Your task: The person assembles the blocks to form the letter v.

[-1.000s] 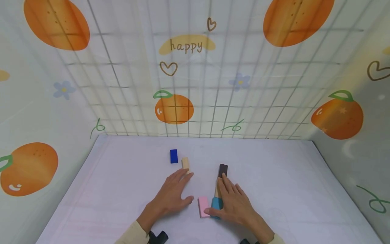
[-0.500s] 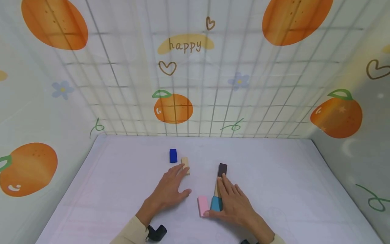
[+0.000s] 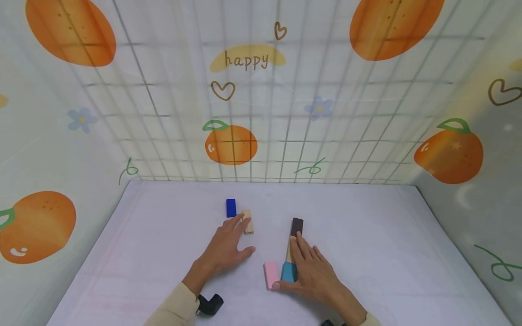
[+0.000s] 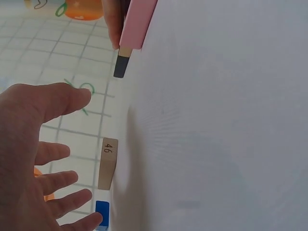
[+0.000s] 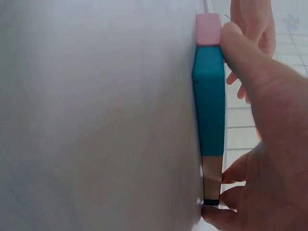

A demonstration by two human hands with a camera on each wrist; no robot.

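On the desk [image 3: 367,253], two blocks [image 3: 231,208] lie left of a row [image 3: 290,254] (of three), another block [image 3: 271,274] beside its near end.

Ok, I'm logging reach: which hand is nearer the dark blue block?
Left: the left hand is just in front of the dark blue block; the right hand is farther off to its right, at the teal block.
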